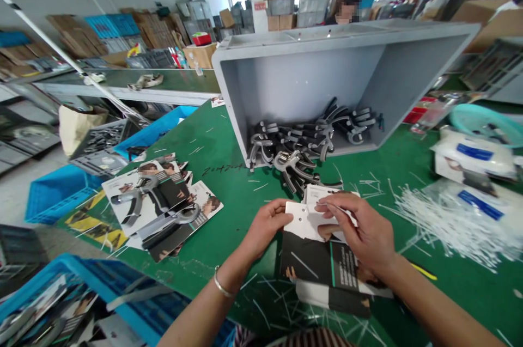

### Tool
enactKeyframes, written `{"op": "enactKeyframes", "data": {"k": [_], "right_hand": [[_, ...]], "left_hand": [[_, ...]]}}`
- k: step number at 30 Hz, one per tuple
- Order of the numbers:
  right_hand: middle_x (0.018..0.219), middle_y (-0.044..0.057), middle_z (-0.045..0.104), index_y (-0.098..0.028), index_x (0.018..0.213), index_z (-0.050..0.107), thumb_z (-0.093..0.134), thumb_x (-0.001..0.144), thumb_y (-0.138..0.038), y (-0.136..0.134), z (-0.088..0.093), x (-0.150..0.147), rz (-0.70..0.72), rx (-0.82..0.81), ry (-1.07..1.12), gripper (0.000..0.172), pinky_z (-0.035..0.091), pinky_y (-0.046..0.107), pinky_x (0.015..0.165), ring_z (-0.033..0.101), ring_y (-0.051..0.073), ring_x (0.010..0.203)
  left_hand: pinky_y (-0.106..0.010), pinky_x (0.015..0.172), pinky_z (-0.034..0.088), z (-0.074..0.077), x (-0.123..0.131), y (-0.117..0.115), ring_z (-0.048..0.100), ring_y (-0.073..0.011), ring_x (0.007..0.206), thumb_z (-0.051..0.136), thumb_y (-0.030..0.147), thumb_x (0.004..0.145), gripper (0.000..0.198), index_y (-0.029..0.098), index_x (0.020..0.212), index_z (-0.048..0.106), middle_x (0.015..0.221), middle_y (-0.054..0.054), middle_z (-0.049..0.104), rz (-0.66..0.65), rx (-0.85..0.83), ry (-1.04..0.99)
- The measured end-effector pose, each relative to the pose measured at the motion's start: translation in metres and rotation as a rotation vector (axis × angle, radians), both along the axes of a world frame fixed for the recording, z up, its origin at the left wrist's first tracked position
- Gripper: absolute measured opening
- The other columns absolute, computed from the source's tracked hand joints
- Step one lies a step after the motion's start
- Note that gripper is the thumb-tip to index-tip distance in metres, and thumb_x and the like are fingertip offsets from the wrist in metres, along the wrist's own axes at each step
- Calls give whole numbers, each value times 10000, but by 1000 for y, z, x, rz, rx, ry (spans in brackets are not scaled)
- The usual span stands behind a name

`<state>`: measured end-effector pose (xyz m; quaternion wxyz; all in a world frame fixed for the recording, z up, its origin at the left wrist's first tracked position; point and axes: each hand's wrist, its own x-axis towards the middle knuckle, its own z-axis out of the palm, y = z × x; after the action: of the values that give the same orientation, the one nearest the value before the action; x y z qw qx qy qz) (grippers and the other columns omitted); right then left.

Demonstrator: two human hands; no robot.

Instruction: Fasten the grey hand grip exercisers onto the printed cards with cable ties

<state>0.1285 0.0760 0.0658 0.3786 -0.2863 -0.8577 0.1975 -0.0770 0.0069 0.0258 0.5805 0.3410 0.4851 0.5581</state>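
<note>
A printed backing card [308, 260], white above and black below with two small holes near its top edge, lies in front of me over other cards. My left hand [265, 226] pinches its upper left corner between thumb and fingers. Over the card's upper right part, my right hand [363, 227] has thumb and fingertips pressed together; whatever is between them is too small to make out. Just beyond the card sit grey and black hand grip strengtheners [292, 159], spilling from a grey crate [302, 72] tipped on its side. White cable ties [445, 221] are heaped at the right.
Cards with grip strengtheners on them [153, 200] are piled at the left. A blue basket [93, 276] holding more stands at lower left. Plastic bags [474, 156] and a turquoise basin [490, 123] are at the right. Behind the crate is another person [347, 1].
</note>
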Motion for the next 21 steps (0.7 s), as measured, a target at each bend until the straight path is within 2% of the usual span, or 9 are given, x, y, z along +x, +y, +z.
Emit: {"op": "enactKeyframes", "data": {"k": [5,9,13,16,19,21], "right_hand": [[962,39,724,-240,1089,577,463,991,-213,3,-6,-5,57,-55,-69,152,537,326,803,696,200,911],[1012,60,714,-229,1113,571,455,989,-203,0,-5,-2,63,3,-72,172,535,322,826,687,206,957],[1048,74,700,-216,1159,536,459,975,-157,-9,-6,3,197,75,-125,208,538,312,830,674,201,980],[1077,80,695,-214,1182,524,441,977,-143,-13,-11,5,243,79,-171,233,535,316,819,666,203,997],[1106,78,686,-213,1173,539,448,980,-140,-8,-9,5,243,39,-187,226,506,326,882,644,195,1032],[1165,76,662,-220,1127,576,467,983,-159,2,-3,1,228,2,-188,191,454,355,966,604,201,1105]], "left_hand": [[-231,680,418,-3,-2,1,576,-134,731,678,210,769,307,124,1063,677,913,-47,686,15,14,50],[-227,658,404,-6,-4,1,565,-131,715,671,209,772,303,128,1064,678,904,-41,682,12,16,66],[-226,672,407,-8,-6,4,572,-134,749,672,202,775,291,137,1059,680,963,-46,680,38,39,67],[-227,670,412,-8,-6,4,575,-134,741,684,217,778,293,142,1061,676,932,-40,679,38,44,56],[-226,645,410,-7,-6,2,564,-120,673,690,260,798,344,148,1123,660,863,-30,682,15,50,69],[-228,649,423,-4,-6,3,577,-117,679,693,277,806,358,161,1144,663,966,-52,693,5,85,90]]}}
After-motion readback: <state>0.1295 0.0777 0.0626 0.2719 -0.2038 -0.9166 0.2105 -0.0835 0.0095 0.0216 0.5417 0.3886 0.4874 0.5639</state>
